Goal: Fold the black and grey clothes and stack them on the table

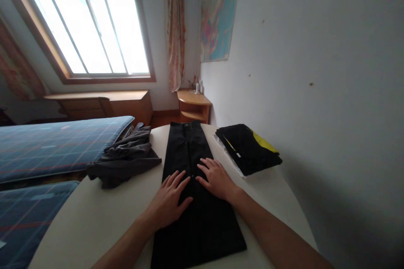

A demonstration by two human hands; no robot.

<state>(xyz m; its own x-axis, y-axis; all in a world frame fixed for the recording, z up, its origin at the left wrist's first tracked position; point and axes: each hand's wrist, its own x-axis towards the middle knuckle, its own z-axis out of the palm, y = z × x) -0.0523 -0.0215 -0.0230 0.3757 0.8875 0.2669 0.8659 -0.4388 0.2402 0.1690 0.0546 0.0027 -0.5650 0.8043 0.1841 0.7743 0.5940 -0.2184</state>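
A pair of black trousers (197, 222) lies flat and lengthwise on the round white table (110, 218), its waistband at the far edge. My left hand (170, 199) rests on the left side of the trousers, fingers spread. On the right side, slightly farther up, my right hand (216, 178) also lies flat with its fingers apart. Neither hand grips the cloth. To the right sits a folded stack of black and yellow clothes (249, 149). A crumpled dark grey garment (126, 159) lies at the left, partly over the table's edge.
Two blue plaid mattresses (59, 147) lie left of the table. A plain wall (331, 105) runs along the right. Beyond the table are a small corner shelf (194, 98), a wooden desk (126, 96) and a chair (83, 108) under the window.
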